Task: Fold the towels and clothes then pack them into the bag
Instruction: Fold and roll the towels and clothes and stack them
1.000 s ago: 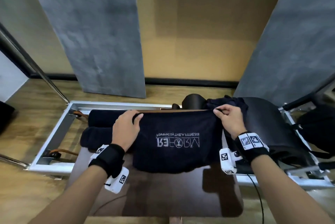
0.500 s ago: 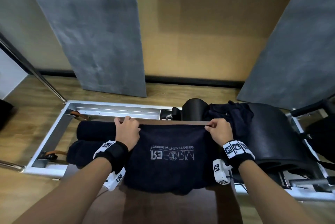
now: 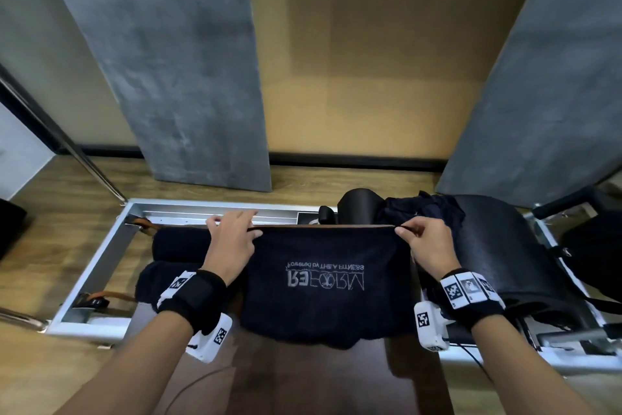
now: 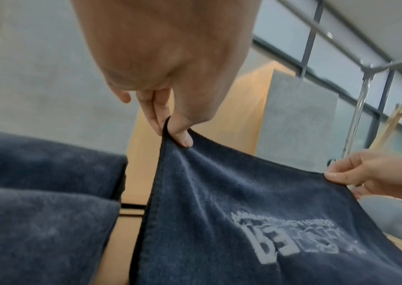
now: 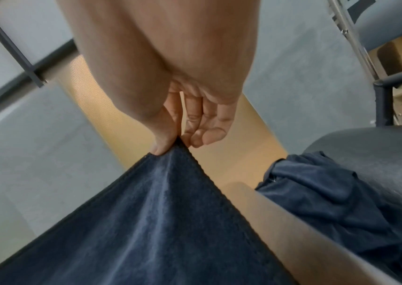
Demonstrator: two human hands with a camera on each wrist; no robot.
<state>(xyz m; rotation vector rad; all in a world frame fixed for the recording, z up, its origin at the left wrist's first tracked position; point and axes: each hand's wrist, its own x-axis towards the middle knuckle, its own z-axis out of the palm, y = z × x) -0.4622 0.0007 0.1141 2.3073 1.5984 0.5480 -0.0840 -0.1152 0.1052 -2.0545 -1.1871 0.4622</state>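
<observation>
Head camera looks forward-down from above. Wrist cameras sit close, looking along palms toward 12 o'clock. All three share dark towel (image 3: 323,283) (image 4: 244,221) (image 5: 158,231) stretched between hands.

A navy towel (image 3: 323,283) with upside-down grey lettering hangs stretched over the bench's (image 3: 303,381) far edge; two rolled towels (image 3: 175,256) lie at its left.

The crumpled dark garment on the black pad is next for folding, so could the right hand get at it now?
Probably not yet: the right hand is close, with nothing between it and the garment, but pinches the towel corner.
</observation>
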